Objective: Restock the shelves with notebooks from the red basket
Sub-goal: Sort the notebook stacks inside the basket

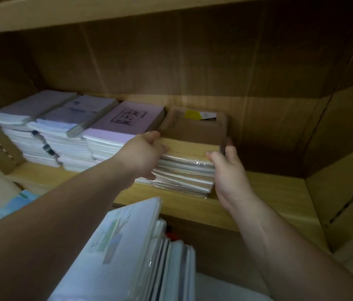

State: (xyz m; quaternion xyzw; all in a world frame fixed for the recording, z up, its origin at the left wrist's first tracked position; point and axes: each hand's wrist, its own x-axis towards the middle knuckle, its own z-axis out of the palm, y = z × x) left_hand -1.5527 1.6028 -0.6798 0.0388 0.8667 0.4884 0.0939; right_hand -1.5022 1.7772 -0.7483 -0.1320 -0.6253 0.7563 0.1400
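Observation:
A stack of brown-covered notebooks [190, 129] in clear wrap sits on the wooden shelf [264, 187]. My left hand [143, 155] grips the stack's left side, thumb on the top cover. Fingers of my right hand [229, 170] curl round the stack's right front corner. Left of this stack stand three taller piles: a pink-topped one [127, 122] and two pale lilac ones [78, 114] [30, 107]. Below the shelf, close to me, several pale notebooks [127, 246] stand packed on edge. A small red patch [174, 235] shows behind them; I cannot tell whether it is the basket.
Brown cardboard lines the back [193, 61] and right side [345, 148] of the shelf bay. Bare shelf board lies right of the brown stack. A shelf board [62, 14] runs overhead. Light blue items [8, 209] lie at lower left.

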